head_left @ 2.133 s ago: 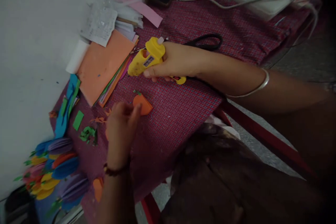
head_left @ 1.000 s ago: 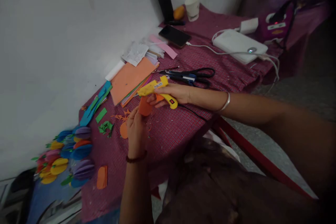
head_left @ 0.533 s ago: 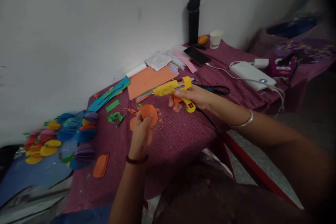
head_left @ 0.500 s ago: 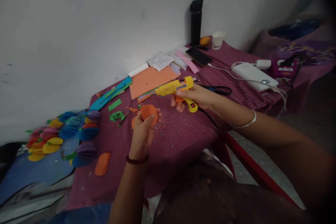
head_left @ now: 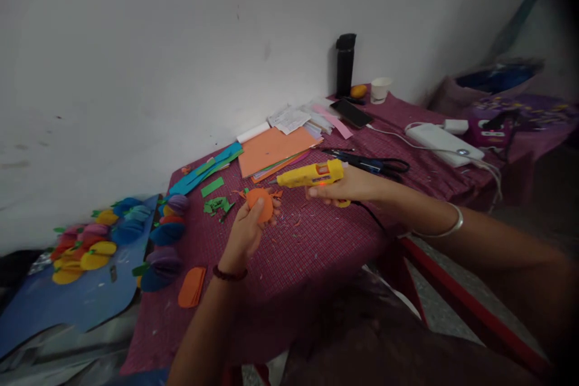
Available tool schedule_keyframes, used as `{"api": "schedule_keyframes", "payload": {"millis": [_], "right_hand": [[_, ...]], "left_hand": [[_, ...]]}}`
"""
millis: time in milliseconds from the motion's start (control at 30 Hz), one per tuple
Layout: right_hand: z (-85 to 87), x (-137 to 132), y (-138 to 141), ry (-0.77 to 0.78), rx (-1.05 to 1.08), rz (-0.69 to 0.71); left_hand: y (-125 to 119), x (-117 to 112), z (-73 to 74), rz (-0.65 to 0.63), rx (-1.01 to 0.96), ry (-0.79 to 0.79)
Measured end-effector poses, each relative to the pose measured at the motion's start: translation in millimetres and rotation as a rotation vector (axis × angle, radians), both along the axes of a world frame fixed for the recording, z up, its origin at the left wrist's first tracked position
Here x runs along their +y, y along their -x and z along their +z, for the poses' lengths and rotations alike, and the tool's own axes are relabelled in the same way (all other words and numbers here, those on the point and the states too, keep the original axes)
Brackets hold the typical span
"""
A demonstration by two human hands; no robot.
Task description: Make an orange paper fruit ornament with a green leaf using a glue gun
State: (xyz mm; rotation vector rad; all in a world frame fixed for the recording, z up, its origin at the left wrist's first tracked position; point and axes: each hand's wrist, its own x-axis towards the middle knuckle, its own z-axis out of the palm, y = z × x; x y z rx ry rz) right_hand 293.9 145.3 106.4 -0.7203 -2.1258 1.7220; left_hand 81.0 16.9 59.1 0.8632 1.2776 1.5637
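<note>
Two hands: the left hand [head_left: 246, 232] and the right hand [head_left: 346, 187]. One glue gun [head_left: 312, 175], one orange paper disc [head_left: 260, 204]. On the one worktop [head_left: 316, 247]: one pair of scissors [head_left: 371, 164], one phone [head_left: 351, 113], one flask [head_left: 345, 64], one paper cup [head_left: 380, 89], one power bank [head_left: 443, 143]. The paper shapes [head_left: 136, 229] overlap too much to count.

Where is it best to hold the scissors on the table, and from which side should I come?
Probably best to take the scissors by the black loop handles, coming from the right. The loops lie flat at the right end, while the blades point left, towards the glue gun.
</note>
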Motion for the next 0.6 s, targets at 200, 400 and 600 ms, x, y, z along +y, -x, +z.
{"api": "schedule_keyframes", "payload": {"millis": [200,400,600], "right_hand": [[-15.1,14.1,37.2,-0.040,0.083,0.143],[-42.1,22.3,48.0,0.055,-0.003,0.162],[-62.8,28.7,38.8,0.164,0.030,0.102]], "left_hand": [[20.8,0.5,-16.2,-0.071,-0.036,0.089],[20.0,0.5,-32.2,-0.111,0.011,0.156],[23.9,-1.5,-34.7,0.049,0.538,0.226]]}}
